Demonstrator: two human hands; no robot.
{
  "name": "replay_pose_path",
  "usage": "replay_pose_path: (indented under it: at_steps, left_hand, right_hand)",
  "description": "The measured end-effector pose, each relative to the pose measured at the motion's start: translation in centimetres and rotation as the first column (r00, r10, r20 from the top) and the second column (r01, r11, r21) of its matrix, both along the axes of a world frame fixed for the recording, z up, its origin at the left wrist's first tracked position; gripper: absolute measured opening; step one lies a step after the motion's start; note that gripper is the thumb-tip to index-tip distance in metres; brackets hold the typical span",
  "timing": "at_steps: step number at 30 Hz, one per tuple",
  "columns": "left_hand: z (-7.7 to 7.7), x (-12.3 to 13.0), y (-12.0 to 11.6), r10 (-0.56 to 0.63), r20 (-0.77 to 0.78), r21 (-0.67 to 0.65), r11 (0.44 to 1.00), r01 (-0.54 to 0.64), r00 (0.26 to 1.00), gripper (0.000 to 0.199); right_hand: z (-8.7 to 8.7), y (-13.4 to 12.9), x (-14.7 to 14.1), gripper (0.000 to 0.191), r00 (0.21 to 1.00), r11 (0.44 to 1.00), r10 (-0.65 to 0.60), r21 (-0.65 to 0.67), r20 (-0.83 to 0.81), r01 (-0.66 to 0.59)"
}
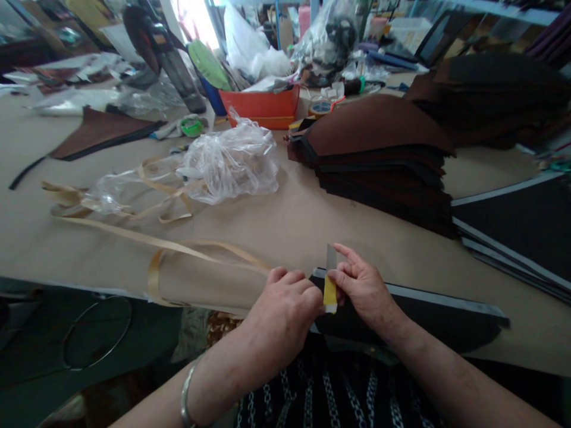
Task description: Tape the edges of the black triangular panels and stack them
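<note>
My right hand (363,291) pinches a thin, flat grey blade-like piece (331,258) whose lower part is wrapped in yellow. Its index finger reaches along toward the tip. My left hand (289,300) is closed beside it, fingertips near the yellow part; what lies inside its fingers is hidden. A long beige tape (169,242) runs across the table and disappears behind my left knuckles. Under both hands lies a black panel (428,315) with a grey strip along its upper edge, at the table's front edge.
A crumpled clear plastic bag (227,157) lies with loops of beige tape. Stacks of brown and black cut pieces (375,131) stand right of centre. More grey-edged black panels (521,220) are at far right. Behind sit a red box (263,107) and a green tape roll (191,126).
</note>
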State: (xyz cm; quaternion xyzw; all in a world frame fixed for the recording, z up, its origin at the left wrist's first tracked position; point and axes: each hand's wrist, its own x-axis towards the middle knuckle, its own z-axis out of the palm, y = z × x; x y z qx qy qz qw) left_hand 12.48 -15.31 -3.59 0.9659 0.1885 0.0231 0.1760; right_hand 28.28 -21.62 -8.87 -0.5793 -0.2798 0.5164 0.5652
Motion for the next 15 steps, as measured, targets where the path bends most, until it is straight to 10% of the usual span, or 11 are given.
replay_pose_path:
  at_steps: [6,9,15]
  left_hand:
    - [-3.5,-1.0,-0.3,-0.026,0.074,0.02,1.0,0.024,0.997,0.017]
    - [-5.2,-1.6,0.7,-0.093,0.154,0.085,0.993,0.081,0.984,0.018]
    - [-7.7,-2.5,1.9,-0.072,0.19,0.125,0.991,0.049,0.979,0.022]
  right_hand:
    - [2.6,-2.0,5.3,0.021,0.94,0.941,-0.266,0.153,-0.215,0.302]
    - [4.1,-6.2,10.0,0.014,0.958,0.946,-0.275,0.2,0.074,0.256]
    - [3.5,-18.0,16.0,0.02,0.789,0.897,-0.215,-0.204,0.576,0.393]
